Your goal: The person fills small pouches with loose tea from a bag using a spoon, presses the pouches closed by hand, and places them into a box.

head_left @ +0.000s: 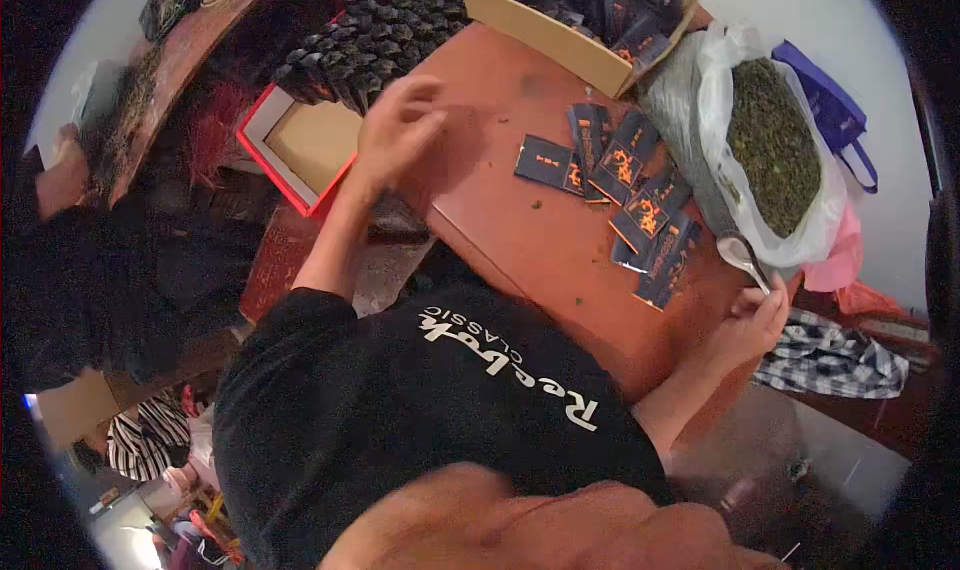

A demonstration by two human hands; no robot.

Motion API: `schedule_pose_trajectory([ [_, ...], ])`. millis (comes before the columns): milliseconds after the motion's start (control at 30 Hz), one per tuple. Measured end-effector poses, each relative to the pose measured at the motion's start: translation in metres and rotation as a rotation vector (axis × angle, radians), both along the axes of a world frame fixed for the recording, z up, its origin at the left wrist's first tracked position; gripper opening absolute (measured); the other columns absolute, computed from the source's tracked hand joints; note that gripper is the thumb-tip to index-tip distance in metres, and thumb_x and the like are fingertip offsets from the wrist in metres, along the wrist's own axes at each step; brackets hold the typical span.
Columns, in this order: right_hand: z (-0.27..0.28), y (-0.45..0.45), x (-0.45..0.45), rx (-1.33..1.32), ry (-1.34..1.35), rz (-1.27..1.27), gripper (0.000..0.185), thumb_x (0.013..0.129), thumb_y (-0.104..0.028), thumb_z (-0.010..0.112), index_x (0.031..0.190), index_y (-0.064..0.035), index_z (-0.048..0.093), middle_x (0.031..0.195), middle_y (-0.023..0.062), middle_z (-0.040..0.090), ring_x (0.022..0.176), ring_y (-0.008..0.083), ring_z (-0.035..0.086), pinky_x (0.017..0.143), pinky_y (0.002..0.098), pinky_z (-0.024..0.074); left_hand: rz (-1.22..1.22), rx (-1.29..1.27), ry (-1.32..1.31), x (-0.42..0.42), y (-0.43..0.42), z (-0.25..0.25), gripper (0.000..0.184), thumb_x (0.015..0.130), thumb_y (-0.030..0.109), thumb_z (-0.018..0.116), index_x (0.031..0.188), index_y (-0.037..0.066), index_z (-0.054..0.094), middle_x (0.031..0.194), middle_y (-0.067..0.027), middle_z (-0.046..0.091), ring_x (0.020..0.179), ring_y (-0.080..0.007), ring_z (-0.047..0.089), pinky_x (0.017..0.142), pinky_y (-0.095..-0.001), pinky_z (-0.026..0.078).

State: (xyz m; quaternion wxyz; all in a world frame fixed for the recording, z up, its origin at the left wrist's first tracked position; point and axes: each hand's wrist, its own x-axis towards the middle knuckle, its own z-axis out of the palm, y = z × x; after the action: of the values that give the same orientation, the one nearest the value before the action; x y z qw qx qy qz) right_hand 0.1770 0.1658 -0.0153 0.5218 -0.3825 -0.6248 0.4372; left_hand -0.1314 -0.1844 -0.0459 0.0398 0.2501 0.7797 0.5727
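My left hand (pixel 400 135) is raised over the left edge of the red-brown table (pixel 500 185), beside the dark wrapped pieces (pixel 370 40) packed in rows. Its fingers are apart and hold nothing. At the right edge, my right hand (pixel 755 320) grips a spoon (pixel 740 255) by its handle. The spoon's bowl is near the lower rim of a white plastic bag (pixel 715 100) filled with dried green leaves (pixel 770 145). Several black packets with orange print (pixel 645 210) lie overlapping on the table between my hands.
A cardboard box (pixel 540 25) of black packets stands at the table's far edge. A red-rimmed box (pixel 290 150) is at the left. Behind the leaf bag hangs a blue bag (pixel 825 100). A checkered cloth (pixel 830 355) lies at the right. Another person's hand (pixel 65 175) shows far left.
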Motion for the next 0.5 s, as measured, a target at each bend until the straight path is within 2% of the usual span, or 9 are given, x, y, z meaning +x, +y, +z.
schedule_pose_trajectory([
  [33, 0.002, -0.002, 0.002, 0.062, -0.008, -0.033, 0.032, 0.101, -0.021, 0.047, 0.117, 0.0028, 0.061, 0.065, 0.0000, 0.055, 0.051, 0.0065, 0.040, 0.046, 0.0210, 0.0307, -0.086, -0.096, 0.027, 0.013, 0.016, 0.012, 0.049, 0.081, 0.013, 0.072, 0.127, 0.006, 0.055, 0.124, -0.0095, 0.058, 0.113, -0.0220, 0.057, 0.096, -0.0332, 0.048],
  [133, 0.015, -0.013, 0.011, 0.209, -0.128, 0.001, 0.031, 0.102, -0.020, 0.047, 0.117, 0.0025, 0.062, 0.065, -0.0004, 0.057, 0.056, 0.0064, 0.045, 0.051, 0.0216, 0.0343, -0.341, -0.214, 0.342, 0.027, 0.045, 0.020, 0.059, 0.077, 0.019, 0.077, 0.130, 0.009, 0.053, 0.129, -0.0125, 0.055, 0.118, -0.0270, 0.055, 0.101, -0.0399, 0.044],
  [233, 0.015, -0.017, 0.012, 0.229, -0.102, 0.009, 0.028, 0.102, -0.018, 0.048, 0.116, 0.0007, 0.064, 0.066, -0.0005, 0.059, 0.059, 0.0067, 0.049, 0.054, 0.0223, 0.0381, -0.389, -0.372, 0.435, 0.047, 0.063, 0.038, 0.063, 0.076, 0.024, 0.078, 0.132, 0.010, 0.052, 0.135, -0.0145, 0.051, 0.124, -0.0348, 0.050, 0.106, -0.0436, 0.040],
  [367, 0.007, -0.016, 0.011, 0.290, -0.122, 0.082, 0.022, 0.100, -0.013, 0.053, 0.111, -0.0020, 0.067, 0.072, 0.0033, 0.065, 0.063, 0.0093, 0.058, 0.060, 0.0253, 0.0462, -0.426, -0.315, 0.472, 0.060, 0.090, 0.032, 0.057, 0.078, 0.025, 0.076, 0.129, 0.011, 0.055, 0.129, -0.0146, 0.055, 0.121, -0.0364, 0.051, 0.104, -0.0449, 0.040],
  [500, 0.011, -0.019, 0.016, 0.438, -0.372, 0.060, 0.018, 0.097, -0.010, 0.055, 0.106, -0.0026, 0.068, 0.084, 0.0099, 0.070, 0.069, 0.0170, 0.066, 0.068, 0.0300, 0.0515, -0.548, -0.260, 0.522, 0.092, 0.123, 0.038, 0.049, 0.079, 0.024, 0.073, 0.123, 0.011, 0.058, 0.117, -0.0137, 0.061, 0.110, -0.0359, 0.056, 0.095, -0.0454, 0.045],
])
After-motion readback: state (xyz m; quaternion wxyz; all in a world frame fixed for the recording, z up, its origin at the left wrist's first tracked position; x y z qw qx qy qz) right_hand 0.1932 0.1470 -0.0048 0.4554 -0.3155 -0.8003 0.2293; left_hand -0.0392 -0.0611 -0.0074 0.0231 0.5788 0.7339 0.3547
